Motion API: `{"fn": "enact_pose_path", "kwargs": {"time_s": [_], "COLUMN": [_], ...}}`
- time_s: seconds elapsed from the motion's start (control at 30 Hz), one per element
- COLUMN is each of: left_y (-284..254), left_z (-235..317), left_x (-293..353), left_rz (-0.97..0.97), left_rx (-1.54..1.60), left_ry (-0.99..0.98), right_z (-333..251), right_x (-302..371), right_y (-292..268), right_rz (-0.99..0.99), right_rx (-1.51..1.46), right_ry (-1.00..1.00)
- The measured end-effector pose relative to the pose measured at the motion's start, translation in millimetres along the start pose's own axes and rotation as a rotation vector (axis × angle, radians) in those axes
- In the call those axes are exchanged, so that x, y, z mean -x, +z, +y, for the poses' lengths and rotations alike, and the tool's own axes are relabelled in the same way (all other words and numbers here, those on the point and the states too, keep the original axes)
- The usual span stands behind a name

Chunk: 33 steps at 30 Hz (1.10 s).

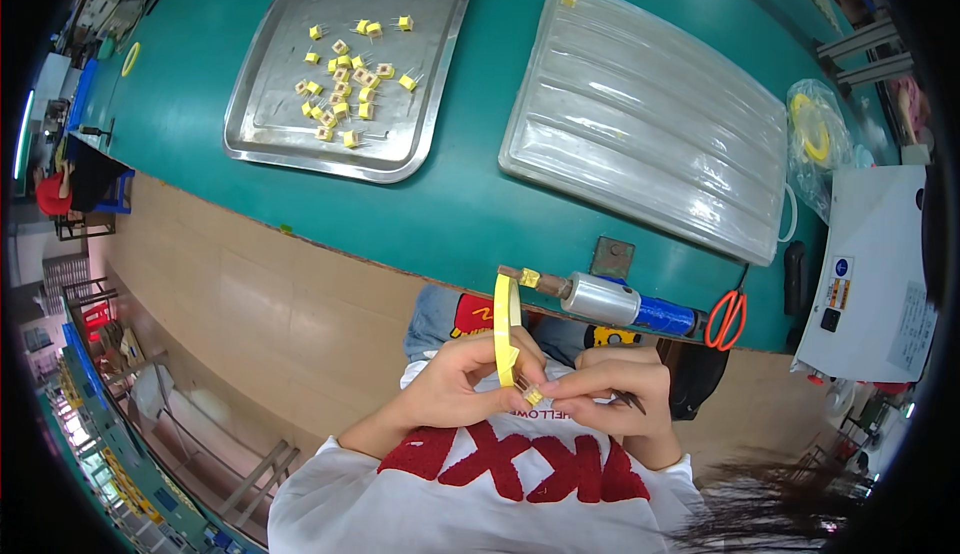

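Close to my chest, my left hand is closed, with a narrow roll of yellow tape standing up between its fingers. A small yellow-wrapped coil component with pins sits between my two hands' fingertips. From the other side, my right hand pinches toward that component with thumb and forefinger. A dark, thin-pointed tool juts from the curled fingers of my right hand; its kind is not clear. Just beyond my hands, a silver cylinder with a blue end lies at the table edge, a yellow piece on its shaft.
A metal tray holding several yellow coil components stands at the far left of the green table. A clear ribbed plastic tray carries one component in its corner. Red-handled scissors and a white box are at the right.
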<state>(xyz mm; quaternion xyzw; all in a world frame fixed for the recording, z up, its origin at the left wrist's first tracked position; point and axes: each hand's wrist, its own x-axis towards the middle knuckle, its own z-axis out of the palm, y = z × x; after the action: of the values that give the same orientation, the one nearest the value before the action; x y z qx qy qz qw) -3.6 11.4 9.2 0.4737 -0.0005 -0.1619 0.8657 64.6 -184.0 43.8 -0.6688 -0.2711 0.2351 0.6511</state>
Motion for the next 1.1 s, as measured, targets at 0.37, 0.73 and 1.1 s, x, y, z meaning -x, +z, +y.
{"fn": "enact_pose_path", "kwargs": {"time_s": [0.37, 0.73, 1.1], "left_y": [5.8, 5.2, 5.5], "left_z": [15.3, 9.0, 7.8], "left_x": [-5.0, -7.2, -10.9], "left_rz": [0.028, 0.132, 0.170], "left_rx": [-0.538, -0.774, -0.933], "left_ry": [0.139, 0.432, 0.567], "right_z": [10.3, 8.9, 5.6], "right_x": [9.9, 9.5, 8.4], "right_y": [3.2, 6.7, 12.2], "right_rz": [0.046, 0.000, 0.043], "right_rx": [-0.392, -0.317, -0.227], "right_ry": [0.251, 0.391, 0.413]}}
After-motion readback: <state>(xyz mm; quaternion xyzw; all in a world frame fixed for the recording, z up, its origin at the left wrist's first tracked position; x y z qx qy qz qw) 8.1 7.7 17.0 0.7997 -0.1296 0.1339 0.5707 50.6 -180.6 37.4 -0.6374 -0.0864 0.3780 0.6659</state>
